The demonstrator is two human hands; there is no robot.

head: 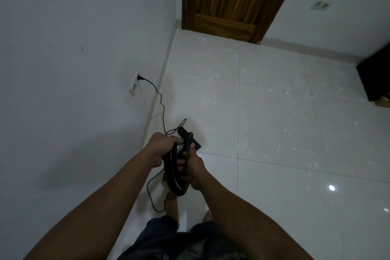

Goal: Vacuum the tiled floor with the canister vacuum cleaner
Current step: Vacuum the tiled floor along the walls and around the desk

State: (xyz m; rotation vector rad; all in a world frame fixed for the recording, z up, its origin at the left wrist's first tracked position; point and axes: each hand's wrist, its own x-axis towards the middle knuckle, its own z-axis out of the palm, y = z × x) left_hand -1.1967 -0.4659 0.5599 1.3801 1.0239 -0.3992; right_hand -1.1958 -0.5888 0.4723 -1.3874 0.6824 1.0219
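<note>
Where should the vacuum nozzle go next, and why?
Probably a short push to the right, toward the white bits by the tile joint. The left hand and right hand both grip the hose, the nozzle sits near the wall, and the cord is plugged in.

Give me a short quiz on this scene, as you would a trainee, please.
1. True or false: the thin black power cord is plugged into the white wall socket.
2. The small white scraps lie on: A) the glossy white tiled floor; B) a carpet; C) a tabletop.
3. What do the left hand and right hand grip?
Key: 1 true; 2 A; 3 the black ribbed vacuum hose.
</note>
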